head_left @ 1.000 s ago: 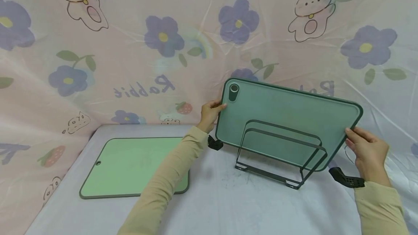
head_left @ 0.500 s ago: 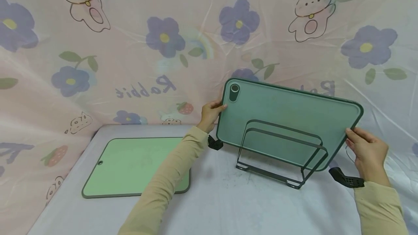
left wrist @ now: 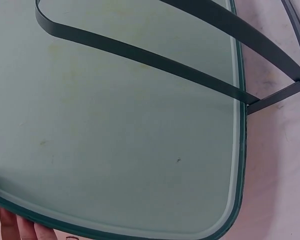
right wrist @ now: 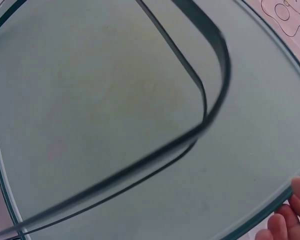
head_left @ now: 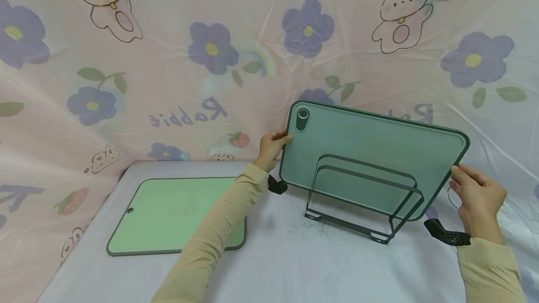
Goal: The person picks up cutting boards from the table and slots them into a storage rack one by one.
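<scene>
A grey-green cutting board [head_left: 362,139] with a dark green rim and a round hole in a dark patch stands on edge, tilted back, at a dark metal rack [head_left: 345,223]. Two of the rack's hoops show in front of the board. My left hand [head_left: 269,147] grips its left edge, thumb in front and fingers behind, as the left wrist view shows. At the right edge is my right hand [head_left: 480,198]; its thumb tip lies right at the rim. In the right wrist view its fingertips [right wrist: 277,225] show outside the rim, loosely bent.
A light green cutting board [head_left: 168,219] with a grey rim and small hole lies flat at the left, partly behind my left sleeve [head_left: 210,237]. A white cloth covers the table [head_left: 311,275]. A printed curtain [head_left: 252,22] hangs close behind the rack.
My right hand has shifted slightly right, its thumb drawing back from the board's face to the rim. The left hand keeps its grip, and the board and rack stay nearly still.
</scene>
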Available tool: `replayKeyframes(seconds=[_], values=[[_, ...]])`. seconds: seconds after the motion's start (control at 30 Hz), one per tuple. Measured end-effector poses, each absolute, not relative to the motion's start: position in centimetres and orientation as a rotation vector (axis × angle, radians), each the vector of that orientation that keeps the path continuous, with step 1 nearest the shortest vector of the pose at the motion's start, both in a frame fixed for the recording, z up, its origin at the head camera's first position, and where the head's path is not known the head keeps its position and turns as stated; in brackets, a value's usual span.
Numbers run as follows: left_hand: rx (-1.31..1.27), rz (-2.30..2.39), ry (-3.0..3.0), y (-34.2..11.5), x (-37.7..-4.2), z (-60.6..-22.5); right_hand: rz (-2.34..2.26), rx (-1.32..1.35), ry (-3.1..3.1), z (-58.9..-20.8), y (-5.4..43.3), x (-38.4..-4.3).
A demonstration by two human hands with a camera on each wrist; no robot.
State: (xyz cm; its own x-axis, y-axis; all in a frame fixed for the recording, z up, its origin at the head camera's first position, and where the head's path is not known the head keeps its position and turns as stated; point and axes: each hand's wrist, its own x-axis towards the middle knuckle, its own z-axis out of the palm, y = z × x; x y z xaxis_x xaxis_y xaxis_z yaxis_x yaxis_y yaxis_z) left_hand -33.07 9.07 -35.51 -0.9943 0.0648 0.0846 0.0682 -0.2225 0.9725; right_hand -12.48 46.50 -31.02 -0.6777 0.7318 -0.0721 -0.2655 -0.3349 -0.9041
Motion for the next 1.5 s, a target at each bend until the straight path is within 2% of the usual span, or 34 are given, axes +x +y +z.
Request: replayKeyframes(seconds=[0.73,1.23,1.5], values=[[-0.180,-2.663,-1.833,6.3,-33.1,-35.3,1.953,-0.672,-1.210,-30.2,45.2,-12.5],[-0.285,-2.552,-1.984,3.4,-32.6,-35.0,2.233,-0.226,-1.188,-29.1,42.8,-12.2],[-0.308,-2.534,-2.035,1.4,-31.2,-34.6,2.191,-0.122,-1.358,-28.7,40.2,-12.5]])
